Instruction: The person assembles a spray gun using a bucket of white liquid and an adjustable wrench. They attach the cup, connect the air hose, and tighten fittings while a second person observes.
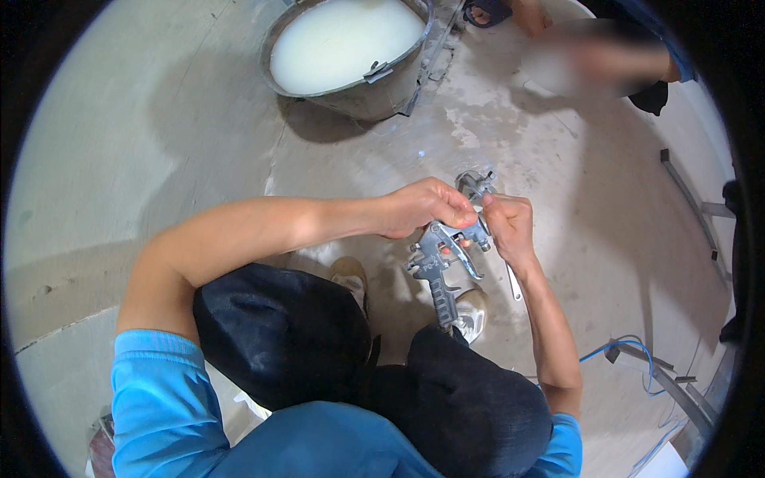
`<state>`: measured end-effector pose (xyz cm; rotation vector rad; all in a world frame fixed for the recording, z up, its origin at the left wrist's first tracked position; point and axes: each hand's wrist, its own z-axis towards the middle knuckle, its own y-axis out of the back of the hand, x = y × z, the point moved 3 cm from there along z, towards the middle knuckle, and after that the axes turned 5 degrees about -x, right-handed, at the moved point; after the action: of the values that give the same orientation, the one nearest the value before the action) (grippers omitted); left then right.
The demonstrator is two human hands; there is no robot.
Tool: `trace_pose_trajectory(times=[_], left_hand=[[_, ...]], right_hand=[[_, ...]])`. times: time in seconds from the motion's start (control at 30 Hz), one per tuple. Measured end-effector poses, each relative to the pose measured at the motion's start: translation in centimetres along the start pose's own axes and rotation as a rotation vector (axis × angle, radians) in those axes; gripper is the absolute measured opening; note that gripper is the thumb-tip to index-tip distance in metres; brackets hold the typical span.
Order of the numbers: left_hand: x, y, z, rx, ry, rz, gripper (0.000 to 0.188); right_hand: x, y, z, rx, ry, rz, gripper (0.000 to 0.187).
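A silver metal spray gun is held out in front of my knees, its grip pointing down and its trigger facing right. My left hand is closed around the upper body of the gun from the left. Just right of the gun's head, my right hand is closed, with thumb and fingers pressed together by the round metal cup fitting. Below that fist sticks out the slim end of a wrench, with a small hole at its tip. Its other end is hidden by the hand.
A dark bucket of milky liquid stands on the floor ahead. At the upper right, another person's hand is near a pale round container. To the right lie metal strips and a blue cable. My shoes are below the gun.
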<state>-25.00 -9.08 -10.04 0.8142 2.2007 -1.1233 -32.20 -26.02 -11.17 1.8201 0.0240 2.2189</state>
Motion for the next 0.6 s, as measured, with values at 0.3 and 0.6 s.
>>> trace_pose_trajectory(times=[0.3, 0.6], left_hand=[[0.7, 1.5, 0.9, -0.092, 0.027, -0.019, 0.026], [-0.1, 3.1, 1.1, -0.177, 0.022, 0.035, 0.024]], right_hand=[[-2.7, -0.6, 0.1, -0.040, -0.180, -0.035, 0.052], [-3.8, -0.7, 0.6, -0.104, -0.405, 0.082, 0.031]])
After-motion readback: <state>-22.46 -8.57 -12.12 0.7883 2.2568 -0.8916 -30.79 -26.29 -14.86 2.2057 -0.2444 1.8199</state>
